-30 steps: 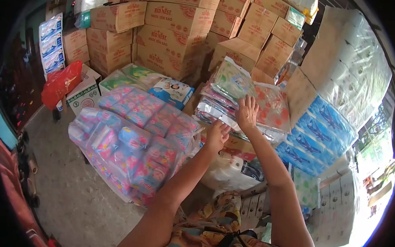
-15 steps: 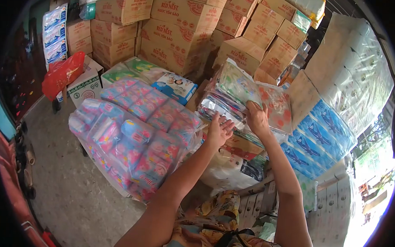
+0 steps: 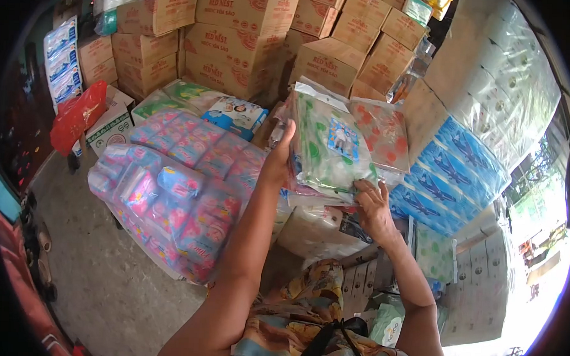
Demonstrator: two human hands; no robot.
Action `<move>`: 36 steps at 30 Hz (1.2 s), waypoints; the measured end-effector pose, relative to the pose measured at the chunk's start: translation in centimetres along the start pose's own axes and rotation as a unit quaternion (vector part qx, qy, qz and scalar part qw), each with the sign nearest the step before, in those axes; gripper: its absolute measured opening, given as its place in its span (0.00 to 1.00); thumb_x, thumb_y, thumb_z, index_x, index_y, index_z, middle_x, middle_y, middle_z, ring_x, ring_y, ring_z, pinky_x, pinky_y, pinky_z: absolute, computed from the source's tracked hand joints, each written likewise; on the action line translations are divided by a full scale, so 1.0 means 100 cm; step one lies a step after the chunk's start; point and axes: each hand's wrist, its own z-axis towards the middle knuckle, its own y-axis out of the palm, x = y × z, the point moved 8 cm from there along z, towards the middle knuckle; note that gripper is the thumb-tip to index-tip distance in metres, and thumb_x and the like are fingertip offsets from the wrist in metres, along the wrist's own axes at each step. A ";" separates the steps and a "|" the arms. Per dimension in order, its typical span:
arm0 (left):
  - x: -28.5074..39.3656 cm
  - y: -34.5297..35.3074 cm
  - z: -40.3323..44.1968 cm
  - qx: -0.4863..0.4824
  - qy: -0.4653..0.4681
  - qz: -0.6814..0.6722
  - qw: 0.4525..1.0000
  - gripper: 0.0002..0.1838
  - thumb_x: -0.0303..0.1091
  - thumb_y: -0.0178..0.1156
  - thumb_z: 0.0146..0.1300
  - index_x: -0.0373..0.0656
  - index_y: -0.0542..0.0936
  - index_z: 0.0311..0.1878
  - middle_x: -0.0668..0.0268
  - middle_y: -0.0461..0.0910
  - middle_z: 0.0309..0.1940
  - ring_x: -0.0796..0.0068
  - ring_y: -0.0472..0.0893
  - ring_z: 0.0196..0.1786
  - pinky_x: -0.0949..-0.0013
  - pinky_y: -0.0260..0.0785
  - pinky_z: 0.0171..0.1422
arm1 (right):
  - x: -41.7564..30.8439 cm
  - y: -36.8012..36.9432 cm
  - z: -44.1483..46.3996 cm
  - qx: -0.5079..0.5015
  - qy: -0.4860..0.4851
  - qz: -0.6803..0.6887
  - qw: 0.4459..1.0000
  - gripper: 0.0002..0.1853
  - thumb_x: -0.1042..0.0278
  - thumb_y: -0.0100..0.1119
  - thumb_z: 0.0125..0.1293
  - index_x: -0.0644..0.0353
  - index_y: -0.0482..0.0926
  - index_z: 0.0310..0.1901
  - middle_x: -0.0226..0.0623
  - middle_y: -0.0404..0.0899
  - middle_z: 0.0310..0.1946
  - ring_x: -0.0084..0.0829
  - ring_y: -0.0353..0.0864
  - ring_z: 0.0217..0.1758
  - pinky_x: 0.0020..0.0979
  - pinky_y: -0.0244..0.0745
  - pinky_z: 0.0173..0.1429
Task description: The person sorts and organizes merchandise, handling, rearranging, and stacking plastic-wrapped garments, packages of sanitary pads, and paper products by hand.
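A stack of flat clear-plastic packets (image 3: 324, 138) lies in front of me; the top one has a green pattern and a blue picture label. My left hand (image 3: 278, 157) grips the stack's left side, thumb raised along the edge and the other fingers mostly hidden. At the lower right corner, my right hand (image 3: 373, 209) closes on the packets with bent fingers. Just right of the stack lies a packet with a red-orange pattern (image 3: 382, 134). The lower packets in the stack are largely covered.
Pink and blue wrapped packs (image 3: 190, 193) in a large clear bag are at left. Behind stand stacked Red Nest cartons (image 3: 230, 44). Blue bird-printed packs (image 3: 451, 177) rise at right, and a red plastic bag (image 3: 78, 117) sits at far left.
My left hand has moved from in front of the stack up to its left side. The stack has turned, and its green packet now faces me. The view has shifted slightly.
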 end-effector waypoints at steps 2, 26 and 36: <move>-0.002 0.005 -0.005 0.019 -0.048 0.067 0.996 0.31 0.52 0.57 0.54 0.42 0.66 0.55 0.65 0.74 0.44 0.74 0.75 0.43 0.69 0.71 0.45 | -0.007 -0.008 0.001 -0.003 0.003 0.008 1.000 0.14 0.86 0.55 0.40 0.61 0.69 0.32 0.42 0.70 0.49 0.40 0.63 0.59 0.51 0.48 0.62; -0.033 0.023 -0.081 -0.010 -0.139 0.201 0.970 0.18 0.41 0.51 0.54 0.40 0.73 0.44 0.65 0.76 0.33 0.73 0.77 0.34 0.72 0.69 0.39 | 0.075 0.037 -0.051 0.102 0.358 0.794 0.480 0.28 0.48 0.46 0.62 0.64 0.64 0.54 0.43 0.71 0.49 0.35 0.73 0.49 0.36 0.70 0.52; -0.165 0.112 -0.091 -0.134 -0.292 0.163 0.933 0.26 0.41 0.51 0.51 0.35 0.68 0.52 0.59 0.73 0.44 0.68 0.75 0.43 0.67 0.68 0.47 | 0.071 -0.029 -0.206 0.277 0.416 0.749 0.435 0.22 0.71 0.59 0.53 0.66 0.67 0.50 0.40 0.75 0.43 0.32 0.77 0.42 0.35 0.73 0.49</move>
